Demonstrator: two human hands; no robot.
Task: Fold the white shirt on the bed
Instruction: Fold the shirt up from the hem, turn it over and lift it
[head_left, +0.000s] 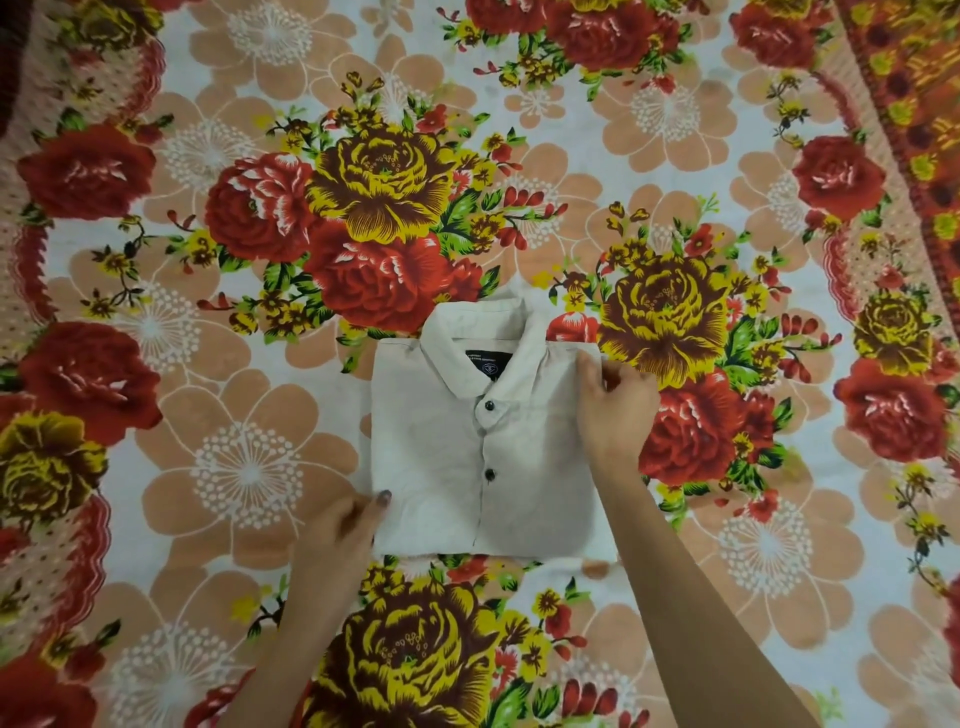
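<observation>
The white shirt (457, 441) lies folded into a neat rectangle in the middle of the bed, collar at the far side, dark buttons and a dark label showing. My left hand (343, 525) holds its near left corner, thumb on top of the cloth and fingers under the edge. My right hand (615, 405) grips the far right edge near the shoulder, thumb on top and fingers curled around the side.
The bed is covered by a flowered sheet (249, 291) in red, yellow and peach. A second orange patterned cloth (914, 104) lies at the far right corner. Nothing else lies near the shirt.
</observation>
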